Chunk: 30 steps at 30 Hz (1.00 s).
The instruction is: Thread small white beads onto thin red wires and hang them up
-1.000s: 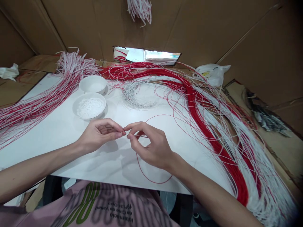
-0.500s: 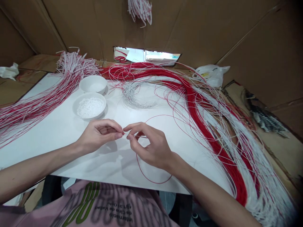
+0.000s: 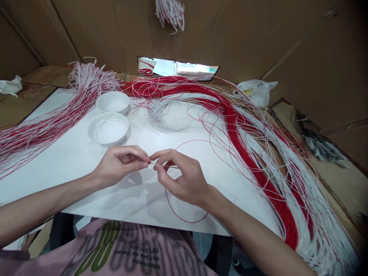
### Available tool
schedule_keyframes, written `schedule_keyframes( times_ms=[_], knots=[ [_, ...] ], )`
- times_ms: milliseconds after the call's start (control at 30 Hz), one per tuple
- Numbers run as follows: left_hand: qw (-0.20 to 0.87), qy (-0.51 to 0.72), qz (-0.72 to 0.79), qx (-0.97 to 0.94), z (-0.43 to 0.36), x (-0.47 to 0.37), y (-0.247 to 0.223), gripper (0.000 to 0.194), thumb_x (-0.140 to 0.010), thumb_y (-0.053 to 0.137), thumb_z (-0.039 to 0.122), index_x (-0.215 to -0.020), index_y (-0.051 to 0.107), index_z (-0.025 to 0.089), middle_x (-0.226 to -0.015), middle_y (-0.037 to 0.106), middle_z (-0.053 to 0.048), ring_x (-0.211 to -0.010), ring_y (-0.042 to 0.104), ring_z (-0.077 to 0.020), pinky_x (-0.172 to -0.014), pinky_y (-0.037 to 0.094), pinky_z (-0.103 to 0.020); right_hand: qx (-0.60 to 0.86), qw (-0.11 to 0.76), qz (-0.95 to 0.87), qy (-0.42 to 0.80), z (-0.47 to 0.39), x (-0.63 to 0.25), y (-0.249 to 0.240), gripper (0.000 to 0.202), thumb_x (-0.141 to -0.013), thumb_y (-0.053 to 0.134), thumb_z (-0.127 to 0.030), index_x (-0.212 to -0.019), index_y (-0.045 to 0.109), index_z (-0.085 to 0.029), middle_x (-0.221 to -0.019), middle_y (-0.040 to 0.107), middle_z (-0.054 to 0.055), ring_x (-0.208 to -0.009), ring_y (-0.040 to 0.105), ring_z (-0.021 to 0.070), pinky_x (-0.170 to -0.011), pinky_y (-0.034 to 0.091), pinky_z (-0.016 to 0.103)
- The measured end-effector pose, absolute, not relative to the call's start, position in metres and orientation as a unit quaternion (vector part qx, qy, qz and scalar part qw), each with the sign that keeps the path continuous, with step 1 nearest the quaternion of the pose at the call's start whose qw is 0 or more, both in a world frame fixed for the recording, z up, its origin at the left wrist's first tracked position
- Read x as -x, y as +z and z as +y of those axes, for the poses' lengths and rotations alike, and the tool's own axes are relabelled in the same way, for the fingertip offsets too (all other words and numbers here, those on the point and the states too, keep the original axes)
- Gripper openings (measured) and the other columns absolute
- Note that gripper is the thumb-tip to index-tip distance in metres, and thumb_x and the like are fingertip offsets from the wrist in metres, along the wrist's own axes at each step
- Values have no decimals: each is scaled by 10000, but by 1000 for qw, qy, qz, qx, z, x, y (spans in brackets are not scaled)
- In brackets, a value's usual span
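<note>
My left hand [image 3: 122, 163] is closed in a pinch at the tip of a thin red wire [image 3: 184, 222]. Whatever small piece sits between those fingertips is too small to make out. Just to its right, my right hand [image 3: 182, 174] grips the same wire between thumb and fingers, close to its end. From there the wire curves in a wide loop over the white table [image 3: 138, 203] and runs back toward the bundles. Beyond my left hand stands a white bowl [image 3: 93, 134] of small white pieces [image 3: 109, 130].
Another white bowl [image 3: 112, 100] stands behind the first. Red-and-white strands [image 3: 57, 122] fan out at the left. A thick red bundle [image 3: 235, 130] and white wires [image 3: 287, 188] sweep down the right side. Cardboard walls [image 3: 244, 34] enclose the back; a plastic bag [image 3: 255, 92] lies there.
Hardly anything differs. Both hands keep their pinch on the wire in the same place, and the view has shifted very slightly.
</note>
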<state>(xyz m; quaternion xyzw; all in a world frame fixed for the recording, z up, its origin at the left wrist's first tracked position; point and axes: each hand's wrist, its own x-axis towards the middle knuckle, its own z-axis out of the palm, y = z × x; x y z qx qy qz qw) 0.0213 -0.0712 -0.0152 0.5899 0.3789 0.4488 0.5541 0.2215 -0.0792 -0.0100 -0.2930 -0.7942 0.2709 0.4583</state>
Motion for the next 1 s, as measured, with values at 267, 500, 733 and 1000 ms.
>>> schedule_keyframes(
  times_ms=[267, 500, 733, 1000],
  knots=[
    [523, 453, 379, -615, -72, -21, -14, 36, -734, 764, 170, -763, 752, 187, -791, 723, -46, -728, 670, -137, -626, 549, -220, 290, 464, -794, 265, -79, -221, -11, 107, -858, 523, -88, -866, 546, -193, -936, 704, 55, -762, 658, 117, -582, 566, 231],
    [518, 454, 382, -616, -72, -22, -14, 37, -720, 780, 187, -749, 757, 183, -780, 728, -52, -715, 671, -141, -610, 552, -219, 288, 466, -797, 255, -79, -221, -11, 104, -859, 515, -96, -860, 550, -193, -932, 704, 41, -725, 652, 104, -570, 569, 222],
    [525, 450, 374, -619, -72, -21, -14, 66, -733, 768, 155, -773, 769, 208, -802, 730, -38, -728, 676, -136, -622, 549, -215, 286, 464, -802, 243, -79, -221, -13, 107, -861, 517, -92, -866, 534, -198, -932, 703, 42, -721, 648, 99, -570, 568, 219],
    [470, 458, 368, -658, -73, -21, -15, 54, -752, 762, 161, -786, 759, 202, -790, 727, -38, -730, 663, -142, -629, 537, -238, 284, 463, -808, 227, -80, -221, -14, 121, -869, 527, -84, -895, 536, -202, -924, 699, 33, -733, 646, 101, -581, 558, 217]
  ],
)
